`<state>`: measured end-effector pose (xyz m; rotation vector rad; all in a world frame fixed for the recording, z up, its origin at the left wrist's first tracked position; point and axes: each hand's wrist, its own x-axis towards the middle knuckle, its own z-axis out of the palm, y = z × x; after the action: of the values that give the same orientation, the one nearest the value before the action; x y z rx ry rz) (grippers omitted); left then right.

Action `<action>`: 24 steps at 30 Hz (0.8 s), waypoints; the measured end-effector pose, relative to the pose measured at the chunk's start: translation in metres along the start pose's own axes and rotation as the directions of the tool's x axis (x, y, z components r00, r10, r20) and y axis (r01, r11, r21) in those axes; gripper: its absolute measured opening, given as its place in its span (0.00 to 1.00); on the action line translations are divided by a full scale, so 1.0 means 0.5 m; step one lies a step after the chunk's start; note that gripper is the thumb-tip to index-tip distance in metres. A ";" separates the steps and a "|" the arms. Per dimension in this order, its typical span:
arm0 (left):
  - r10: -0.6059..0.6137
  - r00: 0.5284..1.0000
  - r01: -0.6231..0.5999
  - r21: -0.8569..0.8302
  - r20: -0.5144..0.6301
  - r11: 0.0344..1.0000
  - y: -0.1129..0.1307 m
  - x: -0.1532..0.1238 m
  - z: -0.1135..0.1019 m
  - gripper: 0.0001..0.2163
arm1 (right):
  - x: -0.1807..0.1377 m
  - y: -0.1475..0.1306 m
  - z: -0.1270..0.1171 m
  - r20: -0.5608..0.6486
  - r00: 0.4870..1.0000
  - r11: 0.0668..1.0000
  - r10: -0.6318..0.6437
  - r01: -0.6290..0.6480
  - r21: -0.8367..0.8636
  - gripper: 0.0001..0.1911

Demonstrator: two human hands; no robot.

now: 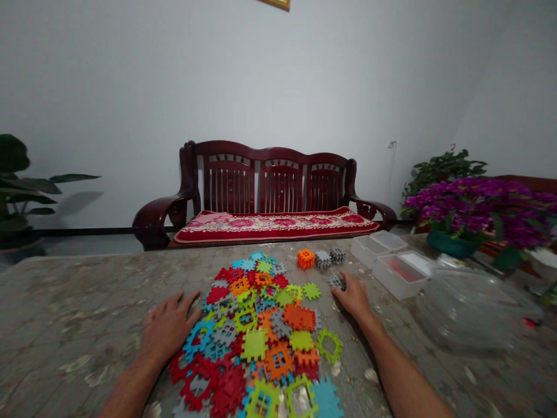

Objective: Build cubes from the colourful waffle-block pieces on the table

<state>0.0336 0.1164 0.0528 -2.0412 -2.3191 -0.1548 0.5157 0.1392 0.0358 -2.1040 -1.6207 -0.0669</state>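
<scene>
Left hand (167,330) lies flat, palm down, on the mottled stone-patterned desk (65,313), fingers spread and touching the left edge of the heap of flat, notched plastic building tiles in red, blue, green, orange and grey (261,331); grip fully open, nothing held. The heap spreads across the desk's middle, tiles overlapping loosely. Beyond it, well apart, stand three small assembled cubes in a row: one orange cube (305,259) and two grey cubes (329,258). Right hand (354,296) rests just right of the heap, fingertips on a single loose grey tile (336,282); whether the grip is closed on it cannot be told, as the fingers hide it. Further right sit clear plastic storage boxes (398,276) and a clear dome-shaped plastic cover (474,310). Risk, judged: a sweep of the left palm could scatter the loose tiles toward the desk's near edge; the right forearm lies close to the heap and could drag pieces
</scene>
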 end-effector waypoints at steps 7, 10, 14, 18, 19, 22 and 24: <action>0.009 1.000 -0.009 0.010 -0.008 1.000 -0.004 0.001 0.006 0.27 | -0.002 0.009 -0.021 0.018 1.000 0.998 0.001 0.000 -0.061 0.25; 0.001 1.000 -0.001 -0.006 -0.029 1.000 -0.005 0.003 0.009 0.27 | 0.001 0.013 -0.022 0.002 0.999 0.999 0.032 -0.032 -0.014 0.26; 0.009 1.000 -0.010 -0.035 -0.028 0.999 -0.007 0.004 0.009 0.27 | 0.031 0.025 -0.030 -0.093 0.984 0.979 0.150 -0.134 0.154 0.30; 0.005 0.999 -0.008 -0.078 -0.050 0.997 -0.008 0.005 0.013 0.27 | 0.092 0.021 -0.051 -0.180 0.958 0.954 0.225 -0.179 0.240 0.35; 0.003 0.998 -0.008 -0.083 -0.060 0.997 -0.009 0.006 0.015 0.27 | 0.108 0.016 -0.057 -0.180 0.954 0.953 0.240 -0.196 0.232 0.35; 0.003 0.998 -0.008 -0.065 -0.066 0.998 -0.012 0.008 0.023 0.27 | 0.150 0.000 -0.070 -0.155 0.947 0.951 0.280 -0.253 0.177 0.36; 0.002 0.999 -0.004 -0.043 -0.052 0.999 -0.014 0.009 0.026 0.27 | 0.169 -0.010 -0.073 -0.127 0.951 0.954 0.282 -0.264 0.141 0.35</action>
<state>0.0264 0.1215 0.0399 -2.0342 -2.3021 -0.2560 0.5451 0.2016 0.0973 -2.1535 -1.2063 -0.0276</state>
